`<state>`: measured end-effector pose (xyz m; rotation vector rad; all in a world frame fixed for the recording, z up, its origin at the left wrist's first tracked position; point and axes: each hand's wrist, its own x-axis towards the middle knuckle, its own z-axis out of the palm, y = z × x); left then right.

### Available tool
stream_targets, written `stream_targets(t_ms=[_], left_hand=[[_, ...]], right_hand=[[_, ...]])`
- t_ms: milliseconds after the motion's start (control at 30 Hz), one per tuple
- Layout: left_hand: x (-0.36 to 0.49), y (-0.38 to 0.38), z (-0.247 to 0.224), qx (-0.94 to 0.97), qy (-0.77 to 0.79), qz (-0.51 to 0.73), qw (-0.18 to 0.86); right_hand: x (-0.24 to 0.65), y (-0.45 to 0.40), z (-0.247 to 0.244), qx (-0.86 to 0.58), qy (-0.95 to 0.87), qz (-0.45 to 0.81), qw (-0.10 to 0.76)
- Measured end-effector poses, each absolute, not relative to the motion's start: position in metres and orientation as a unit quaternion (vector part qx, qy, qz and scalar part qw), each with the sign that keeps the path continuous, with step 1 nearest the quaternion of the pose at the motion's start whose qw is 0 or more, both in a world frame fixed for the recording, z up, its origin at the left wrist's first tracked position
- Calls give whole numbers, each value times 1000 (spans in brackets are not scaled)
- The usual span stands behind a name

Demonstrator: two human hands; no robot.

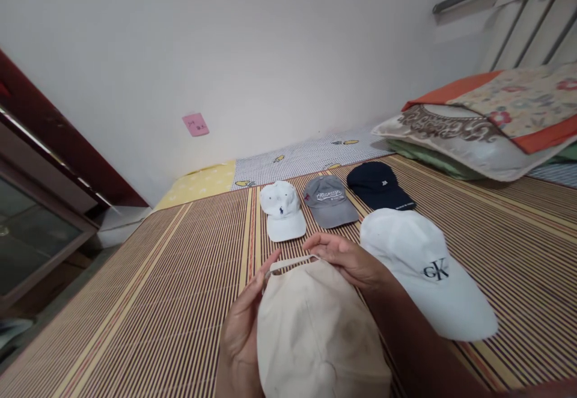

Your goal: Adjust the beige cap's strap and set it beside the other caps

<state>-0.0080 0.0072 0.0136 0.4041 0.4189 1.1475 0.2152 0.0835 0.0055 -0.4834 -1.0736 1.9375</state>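
While the background is filled by the pale wall (270,55), the foreground is covered by a striped mat (180,290), bordered at the wall side by checked and yellow cloth (302,154). At the right, cushions (478,127) are piled on it.

Nearest the camera, the beige cap (311,332) is held between both hands, its strap side turned toward the wall; whether it is touching the mat cannot be told. Its left side is cupped by the left hand (243,326), with a digit extended up to the strap's end. Its right rear edge is gripped by the right hand (347,260), fingers bent and bunched close together at the strap; whether the strap itself is pinched cannot be told.

Just beside the right forearm, the large white cap (406,247), marked with dark letters, is laid with its brim pointed toward the lower right. Beyond the hands, a row is formed by the navy cap (374,184), the grey cap (329,202) and the small white cap (283,205). A pink paper (195,124) is fixed to the wall.
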Motion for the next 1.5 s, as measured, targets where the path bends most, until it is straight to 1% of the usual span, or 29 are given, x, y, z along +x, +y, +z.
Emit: stream_targets(t_ms=[200,333,533,733,967,1367,1500], left_hand=[[-12,9,13,201,181,523,808],[-6,7,20,160,226,538,796],[1,3,28,139,295,582,745],[5,0,35,150,350,603,701],[9,0,42,93,371,606,698],[6,-2,37,154,405,602,671],[2,-3,35,225,424,587,653]], right_hand=[[212,86,2,-196,-443,775,407],[213,84,7,-187,-451,771,409],[214,80,12,-194,-465,760,410],[214,81,9,-205,-453,754,430],[216,82,10,-218,-440,745,452],[215,80,13,-204,-417,750,471],[216,78,18,-191,-403,752,485]])
